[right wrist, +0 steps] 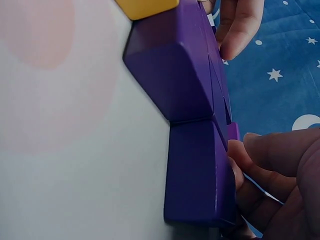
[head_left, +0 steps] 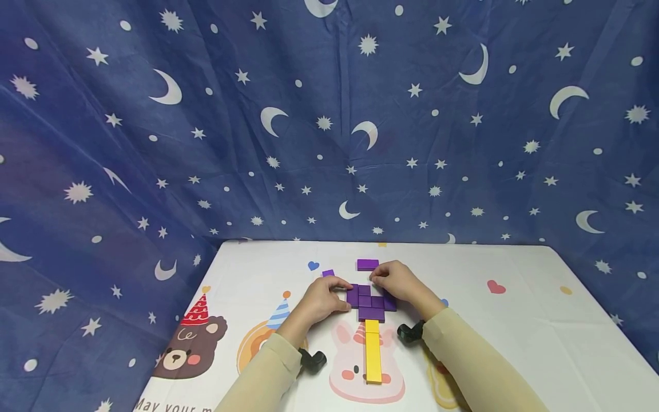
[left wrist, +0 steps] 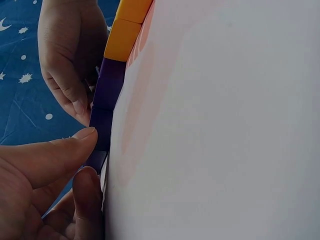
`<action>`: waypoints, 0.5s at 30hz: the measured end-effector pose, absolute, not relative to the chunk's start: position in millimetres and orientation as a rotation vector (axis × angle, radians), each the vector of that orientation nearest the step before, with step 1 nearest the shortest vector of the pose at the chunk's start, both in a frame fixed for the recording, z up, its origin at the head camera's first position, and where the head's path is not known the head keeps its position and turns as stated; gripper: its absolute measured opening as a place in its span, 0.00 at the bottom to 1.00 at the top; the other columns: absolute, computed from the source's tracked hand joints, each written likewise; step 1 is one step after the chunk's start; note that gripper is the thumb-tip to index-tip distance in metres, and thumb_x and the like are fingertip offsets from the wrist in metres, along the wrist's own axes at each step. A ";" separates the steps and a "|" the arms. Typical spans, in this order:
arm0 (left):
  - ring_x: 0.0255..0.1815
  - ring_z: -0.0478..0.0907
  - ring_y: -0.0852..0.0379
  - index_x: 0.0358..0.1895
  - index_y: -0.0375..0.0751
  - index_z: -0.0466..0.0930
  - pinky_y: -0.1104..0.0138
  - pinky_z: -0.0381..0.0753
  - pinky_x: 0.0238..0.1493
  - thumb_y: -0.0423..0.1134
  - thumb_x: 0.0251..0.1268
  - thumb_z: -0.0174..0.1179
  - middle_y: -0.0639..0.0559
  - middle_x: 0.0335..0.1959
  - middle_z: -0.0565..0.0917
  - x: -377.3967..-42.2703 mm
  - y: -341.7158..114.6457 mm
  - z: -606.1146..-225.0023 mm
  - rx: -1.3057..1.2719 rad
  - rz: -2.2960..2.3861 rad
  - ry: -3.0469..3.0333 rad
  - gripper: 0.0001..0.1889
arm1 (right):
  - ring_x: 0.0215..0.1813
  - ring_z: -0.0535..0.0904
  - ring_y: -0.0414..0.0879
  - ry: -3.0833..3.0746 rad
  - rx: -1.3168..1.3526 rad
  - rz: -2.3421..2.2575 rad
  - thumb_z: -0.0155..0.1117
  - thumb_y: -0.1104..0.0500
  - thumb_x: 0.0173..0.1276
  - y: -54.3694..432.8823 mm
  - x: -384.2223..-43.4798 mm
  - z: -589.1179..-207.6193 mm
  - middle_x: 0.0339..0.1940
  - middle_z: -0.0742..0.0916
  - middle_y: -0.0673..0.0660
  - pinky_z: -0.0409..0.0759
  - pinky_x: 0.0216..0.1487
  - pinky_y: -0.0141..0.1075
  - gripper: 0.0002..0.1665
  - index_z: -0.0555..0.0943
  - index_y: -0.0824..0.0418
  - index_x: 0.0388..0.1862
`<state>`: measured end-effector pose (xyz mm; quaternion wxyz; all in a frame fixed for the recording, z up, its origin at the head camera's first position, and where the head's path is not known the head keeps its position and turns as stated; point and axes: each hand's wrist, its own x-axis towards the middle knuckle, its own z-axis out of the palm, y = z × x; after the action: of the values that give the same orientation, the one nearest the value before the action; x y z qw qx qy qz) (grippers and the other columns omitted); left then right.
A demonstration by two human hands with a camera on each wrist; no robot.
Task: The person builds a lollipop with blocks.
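Several purple blocks (head_left: 372, 313) lie flat and joined above a long yellow column (head_left: 373, 355). My left hand (head_left: 321, 300) pinches the left upright purple block (head_left: 352, 296), index finger at its far end and thumb at its near end. In the left wrist view, my thumb (left wrist: 75, 150) rests against the purple side. Over the right purple block (head_left: 389, 303), my right hand (head_left: 399, 280) has loosely bent fingers, with no block seen between thumb and fingertips. The right wrist view shows those fingers (right wrist: 265, 185) close behind that block (right wrist: 197, 175); contact is partly hidden.
A loose purple block (head_left: 368, 265) lies beyond the group, and another small one (head_left: 328, 273) sits behind the left hand. The white tablecloth (head_left: 540, 320) bears printed animals and hearts. A blue starry curtain (head_left: 329, 114) hangs behind the table.
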<state>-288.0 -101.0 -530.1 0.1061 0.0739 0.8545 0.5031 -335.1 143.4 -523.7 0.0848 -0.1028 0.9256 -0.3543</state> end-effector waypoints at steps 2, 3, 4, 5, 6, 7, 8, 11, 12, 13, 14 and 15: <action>0.27 0.73 0.58 0.51 0.52 0.92 0.65 0.72 0.31 0.32 0.49 0.82 0.48 0.33 0.83 -287.7 -101.1 -530.2 0.218 1.485 2.513 0.23 | 0.45 0.81 0.46 2.757 -0.304 -1.055 0.68 0.56 0.77 143.2 -334.8 -523.2 0.41 0.91 0.51 0.81 0.61 0.51 0.07 0.92 0.54 0.43; 0.27 0.73 0.58 0.51 0.52 0.92 0.65 0.72 0.31 0.32 0.49 0.82 0.49 0.33 0.82 -287.6 -101.1 -530.3 0.218 1.486 2.513 0.23 | 0.45 0.81 0.46 2.757 -0.305 -1.054 0.68 0.56 0.77 143.2 -334.6 -523.0 0.41 0.91 0.51 0.81 0.61 0.51 0.07 0.92 0.54 0.43; 0.27 0.73 0.58 0.51 0.52 0.92 0.65 0.72 0.31 0.31 0.49 0.82 0.49 0.33 0.82 -287.5 -101.1 -530.4 0.217 1.486 2.513 0.23 | 0.45 0.81 0.46 2.756 -0.304 -1.055 0.68 0.56 0.77 143.0 -334.4 -522.7 0.42 0.91 0.51 0.81 0.61 0.51 0.07 0.92 0.54 0.43; 0.27 0.73 0.58 0.51 0.52 0.92 0.65 0.72 0.31 0.31 0.49 0.82 0.49 0.33 0.82 -287.4 -101.0 -530.3 0.217 1.487 2.513 0.23 | 0.45 0.82 0.46 2.755 -0.303 -1.056 0.68 0.56 0.77 143.0 -334.3 -522.3 0.42 0.91 0.51 0.81 0.61 0.52 0.07 0.92 0.54 0.43; 0.27 0.73 0.58 0.51 0.52 0.92 0.65 0.72 0.31 0.32 0.49 0.82 0.49 0.33 0.82 -287.4 -101.0 -530.3 0.216 1.486 2.515 0.23 | 0.45 0.82 0.46 2.754 -0.304 -1.056 0.68 0.56 0.77 142.9 -334.0 -522.1 0.42 0.91 0.51 0.81 0.61 0.52 0.07 0.92 0.55 0.43; 0.27 0.73 0.58 0.51 0.52 0.92 0.65 0.72 0.31 0.32 0.49 0.82 0.49 0.34 0.82 -287.4 -100.9 -530.3 0.216 1.485 2.516 0.23 | 0.45 0.81 0.46 2.753 -0.304 -1.057 0.68 0.56 0.77 142.8 -333.7 -521.8 0.42 0.91 0.51 0.81 0.61 0.52 0.07 0.92 0.55 0.43; 0.28 0.73 0.58 0.51 0.52 0.92 0.65 0.72 0.31 0.32 0.49 0.82 0.48 0.34 0.82 -287.4 -100.9 -530.3 0.215 1.483 2.518 0.23 | 0.45 0.81 0.46 2.752 -0.306 -1.058 0.68 0.56 0.77 142.8 -333.5 -521.6 0.42 0.91 0.52 0.81 0.61 0.52 0.08 0.92 0.55 0.43; 0.28 0.74 0.57 0.51 0.53 0.93 0.65 0.72 0.32 0.32 0.49 0.82 0.47 0.37 0.83 -287.5 -101.0 -530.6 0.213 1.479 2.522 0.23 | 0.45 0.81 0.46 2.750 -0.308 -1.060 0.67 0.56 0.77 142.4 -332.8 -520.7 0.42 0.91 0.52 0.81 0.61 0.52 0.08 0.92 0.55 0.43; 0.29 0.74 0.57 0.51 0.53 0.93 0.65 0.72 0.32 0.32 0.49 0.82 0.46 0.37 0.84 -287.6 -101.1 -530.7 0.213 1.477 2.523 0.23 | 0.45 0.82 0.46 2.750 -0.308 -1.060 0.67 0.56 0.77 142.4 -332.7 -520.6 0.42 0.91 0.52 0.81 0.61 0.52 0.08 0.92 0.55 0.44; 0.29 0.74 0.57 0.51 0.53 0.93 0.65 0.73 0.32 0.32 0.49 0.82 0.46 0.38 0.84 -287.8 -101.1 -530.8 0.212 1.476 2.524 0.23 | 0.45 0.81 0.46 2.749 -0.307 -1.061 0.67 0.56 0.77 142.3 -332.7 -520.3 0.42 0.91 0.52 0.81 0.61 0.52 0.08 0.92 0.55 0.44; 0.29 0.74 0.57 0.51 0.53 0.93 0.64 0.73 0.33 0.33 0.49 0.82 0.46 0.39 0.84 -288.0 -101.2 -531.2 0.213 1.475 2.524 0.23 | 0.46 0.81 0.46 2.749 -0.305 -1.060 0.67 0.56 0.77 142.2 -332.6 -520.2 0.42 0.91 0.52 0.81 0.61 0.52 0.08 0.92 0.55 0.44; 0.30 0.74 0.57 0.51 0.53 0.93 0.64 0.73 0.33 0.33 0.49 0.82 0.46 0.39 0.84 -288.0 -101.2 -531.3 0.214 1.474 2.525 0.22 | 0.46 0.81 0.46 2.748 -0.303 -1.059 0.67 0.56 0.77 142.1 -332.6 -520.0 0.42 0.91 0.52 0.80 0.61 0.52 0.08 0.92 0.55 0.44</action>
<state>-288.0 -101.2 -531.3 0.1048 0.0725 0.8567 0.4999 -332.6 142.1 -520.0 0.0904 -0.1018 0.9244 -0.3563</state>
